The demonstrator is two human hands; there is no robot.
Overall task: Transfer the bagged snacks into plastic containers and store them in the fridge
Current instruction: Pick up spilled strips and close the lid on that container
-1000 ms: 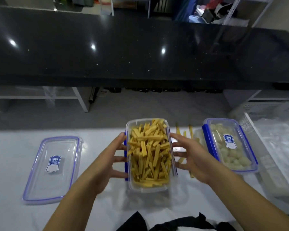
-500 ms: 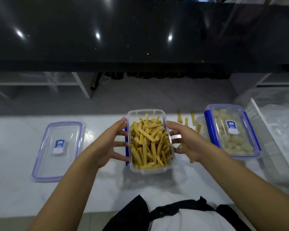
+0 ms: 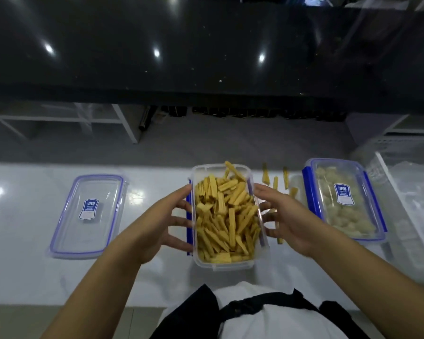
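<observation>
Both hands clamped on the open container (image 3: pixel 227 261) of yellow snack sticks (image 3: pixel 227 216), one on each long side: left hand (image 3: pixel 157 228) with fingers spread flat against the left wall over the blue latch, right hand (image 3: pixel 289 221) cupping the right wall the same way. Can't honestly tell if the tub is lifted a bit or resting on the white counter (image 3: pixel 22 277), looks slightly tilted toward the camera though. Packed pretty full, a few sticks poking up over the far rim. No lid on it. Off to the left of the left hand, well apart: the matching clear lid (image 3: pixel 66 231) with blue trim and a little blue label, lying flat on the counter. Just past the right hand, between it and the next tub: a handful of loose sticks (image 3: pixel 275 182) scattered on the counter, one more peeking out under the right fingers. Further right of the right hand: a second container (image 3: pixel 375 231), lid on, blue latches down on both sides, full of pale round snacks. Beyond that at the far right edge, some crinkly clear plastic (image 3: pixel 411 192), too blurry to say more. Black glossy ledge (image 3: pixel 206 57) running across behind everything.
</observation>
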